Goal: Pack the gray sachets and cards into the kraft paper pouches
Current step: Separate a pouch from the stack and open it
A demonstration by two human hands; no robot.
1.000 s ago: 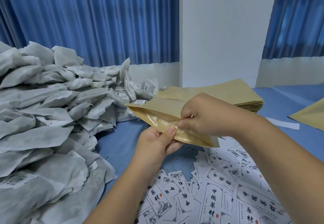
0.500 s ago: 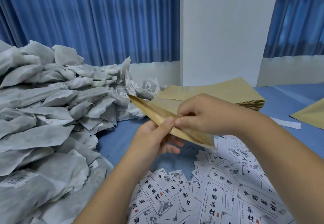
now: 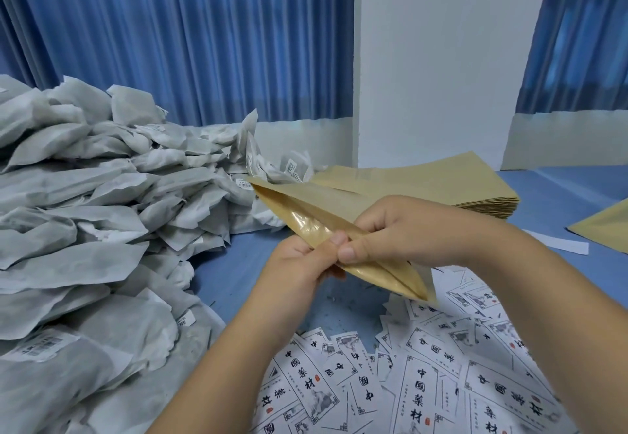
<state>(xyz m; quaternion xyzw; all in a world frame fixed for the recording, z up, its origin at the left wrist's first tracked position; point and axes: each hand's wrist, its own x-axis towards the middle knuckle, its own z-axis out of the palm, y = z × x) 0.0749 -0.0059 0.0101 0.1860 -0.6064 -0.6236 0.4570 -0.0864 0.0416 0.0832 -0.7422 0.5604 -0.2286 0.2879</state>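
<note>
Both hands pinch one pouch (image 3: 299,206) at its mouth. The left hand (image 3: 299,260) has the near lip between thumb and fingers, and the right hand (image 3: 401,229) has the far lip under its thumb with the fingers curled behind. The lips are parted only a little, showing a glossy lining. The pouch hangs clear of the table (image 3: 238,263), running from 10 o'clock to 4 o'clock, and looks flat; I cannot tell whether anything is inside.

Likely troubles, as I judge them:
- The lining looks slick, so a lip could slip from the pinch and the mouth fall shut.
- Pulling the lips apart too hard may split a side seam.
- Both hands are busy, so freeing one to fetch a fill may let the mouth close.

The sachets (image 3: 102,229) are heaped high at 9 o'clock, and tugging one from low down could bring others sliding. The cards (image 3: 424,382) overlap at 5 o'clock, so two may lift as one. The pouch stack (image 3: 424,182) lies at 1 o'clock, near enough for an elbow to knock it.
</note>
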